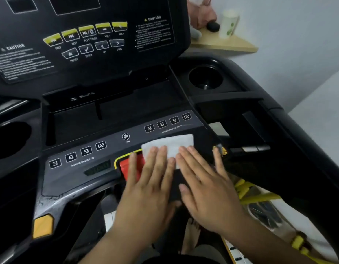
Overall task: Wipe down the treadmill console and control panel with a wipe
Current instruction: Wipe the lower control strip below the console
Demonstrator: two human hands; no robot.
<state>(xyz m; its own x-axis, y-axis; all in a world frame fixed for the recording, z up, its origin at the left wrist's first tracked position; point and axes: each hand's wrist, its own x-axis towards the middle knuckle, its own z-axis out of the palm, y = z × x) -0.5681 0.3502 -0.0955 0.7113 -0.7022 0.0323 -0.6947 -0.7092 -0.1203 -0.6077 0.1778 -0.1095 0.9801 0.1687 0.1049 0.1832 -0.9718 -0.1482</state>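
The black treadmill console (100, 60) rises at the back with yellow media buttons (86, 32). Below it runs the grey control panel (85, 164) with numbered incline keys at left and speed keys (167, 121) at right. A white wipe (170, 143) lies flat on the panel just right of centre. My left hand (147, 189) presses its fingertips on the wipe's left part and covers much of the red stop button (125, 166). My right hand (205, 185) lies flat beside it, fingertips on the wipe's right part. Both hands are spread flat, fingers apart.
Round cup holders sit at the console's right (205, 78) and left (10, 140). A wooden shelf (233, 45) on the wall at the back right holds a paper cup (229, 23). A yellow safety clip (221, 150) and a yellow handle tab (43, 225) flank the panel.
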